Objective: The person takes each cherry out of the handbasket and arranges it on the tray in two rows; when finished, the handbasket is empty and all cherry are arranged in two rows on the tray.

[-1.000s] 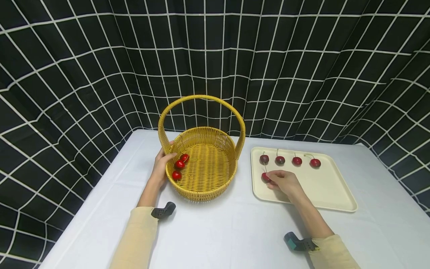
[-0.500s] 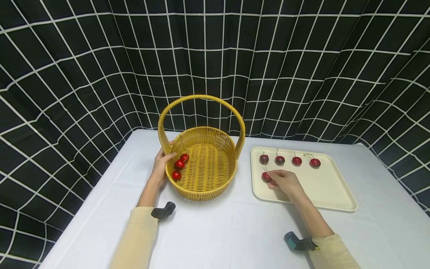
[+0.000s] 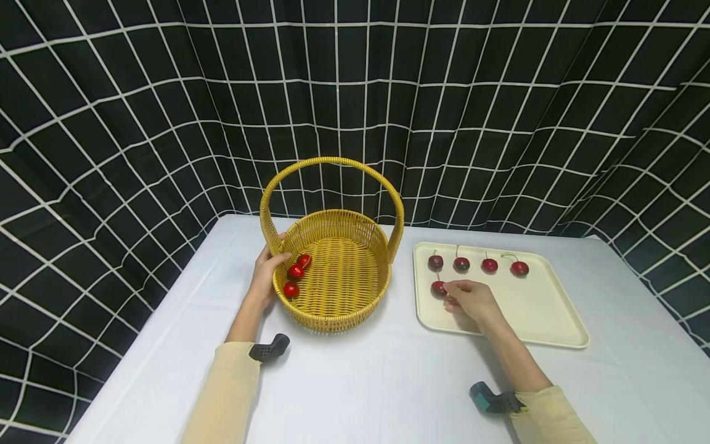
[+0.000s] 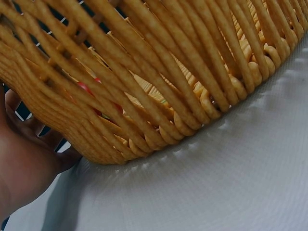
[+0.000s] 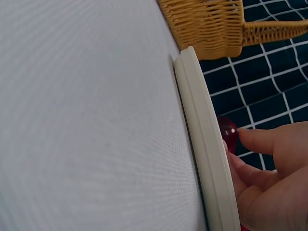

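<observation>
A yellow woven basket [image 3: 335, 320] with a tall arched handle stands on the white table. My left hand [image 3: 267, 271] grips its left rim, thumb over the edge and fingers outside; the left wrist view shows this hand [image 4: 26, 154] against the wicker wall [image 4: 159, 72]. On the cream tray [image 3: 532, 311], my right hand [image 3: 471, 302] pinches a dark red cherry [image 3: 438, 288] at the tray's left part. Thumb and fingers meet that cherry [image 5: 227, 132] in the right wrist view. Behind it lies a row of several stemmed cherries [image 3: 461, 265].
Three bright red cherries [image 3: 296, 272] lie inside the basket along its left wall. Black cloth [image 3: 338, 74] with a white grid hangs behind and at both sides. White tablecloth [image 3: 355, 382] spreads between basket and tray. A scrap of red [image 5: 243, 228] shows under the right hand.
The pinched cherry has shifted very slightly towards the back of the tray, its stem tilting a little. Left hand and basket stay as they were.
</observation>
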Action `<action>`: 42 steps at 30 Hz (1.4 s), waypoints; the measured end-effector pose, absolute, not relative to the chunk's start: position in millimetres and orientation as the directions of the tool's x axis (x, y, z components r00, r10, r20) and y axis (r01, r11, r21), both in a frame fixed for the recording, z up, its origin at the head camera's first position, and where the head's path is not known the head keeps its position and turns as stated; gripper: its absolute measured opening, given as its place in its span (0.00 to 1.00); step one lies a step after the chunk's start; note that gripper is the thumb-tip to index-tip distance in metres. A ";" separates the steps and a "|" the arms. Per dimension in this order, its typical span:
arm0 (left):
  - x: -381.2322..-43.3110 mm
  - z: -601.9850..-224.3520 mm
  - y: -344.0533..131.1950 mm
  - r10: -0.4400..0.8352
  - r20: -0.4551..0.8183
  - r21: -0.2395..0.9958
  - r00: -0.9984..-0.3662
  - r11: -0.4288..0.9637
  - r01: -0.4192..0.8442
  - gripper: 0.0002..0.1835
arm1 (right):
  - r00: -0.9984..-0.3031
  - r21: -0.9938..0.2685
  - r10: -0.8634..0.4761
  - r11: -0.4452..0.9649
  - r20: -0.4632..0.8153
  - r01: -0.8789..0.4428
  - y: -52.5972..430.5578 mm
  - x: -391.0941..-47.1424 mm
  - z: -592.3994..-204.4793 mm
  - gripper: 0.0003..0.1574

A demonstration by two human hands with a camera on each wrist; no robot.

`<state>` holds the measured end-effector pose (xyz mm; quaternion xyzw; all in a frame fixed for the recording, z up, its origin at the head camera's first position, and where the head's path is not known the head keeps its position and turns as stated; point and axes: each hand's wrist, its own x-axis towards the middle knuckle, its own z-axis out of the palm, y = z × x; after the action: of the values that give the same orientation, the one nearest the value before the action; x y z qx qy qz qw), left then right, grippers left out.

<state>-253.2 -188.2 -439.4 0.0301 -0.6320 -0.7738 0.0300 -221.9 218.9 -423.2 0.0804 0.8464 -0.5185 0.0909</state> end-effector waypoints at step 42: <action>-254.2 -438.9 -189.5 -0.081 -0.006 0.970 -0.997 -0.243 0.014 0.31 | -0.950 -0.958 -0.130 -0.009 -0.283 0.286 252.0 -227.4 -402.2 0.37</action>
<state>-254.2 -189.5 -438.9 0.0271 -0.6145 -0.7878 0.0300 -227.4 252.0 -402.2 0.0568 0.6884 -0.7081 0.1468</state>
